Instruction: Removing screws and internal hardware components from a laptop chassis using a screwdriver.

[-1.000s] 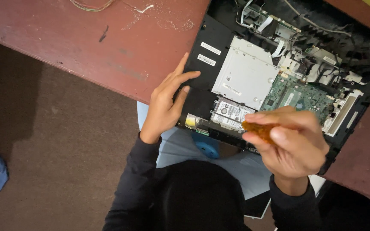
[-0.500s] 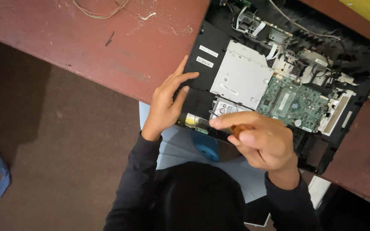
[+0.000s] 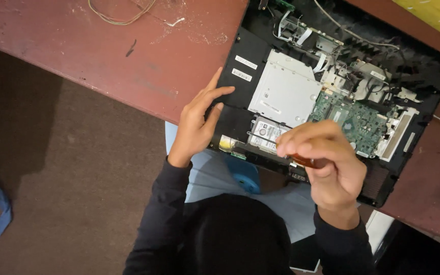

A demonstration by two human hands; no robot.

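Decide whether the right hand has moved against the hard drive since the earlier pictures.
Yes. The right hand, gripping the amber-handled screwdriver, shifted rightward off the hard drive, which it half covered before.

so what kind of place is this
Likely an informal electronics repair spot: an opened laptop lies on a worn red table with loose wire, and the right hand holds a screwdriver.

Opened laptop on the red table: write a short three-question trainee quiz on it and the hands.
1. True or false: the left hand rests on the opened laptop at its black corner.
2. What does the right hand hold? A) amber-handled screwdriver B) pliers C) brush
3. Fill in: the large silver optical drive sits next to the green ____.

Key: 1 true; 2 A; 3 circuit board.
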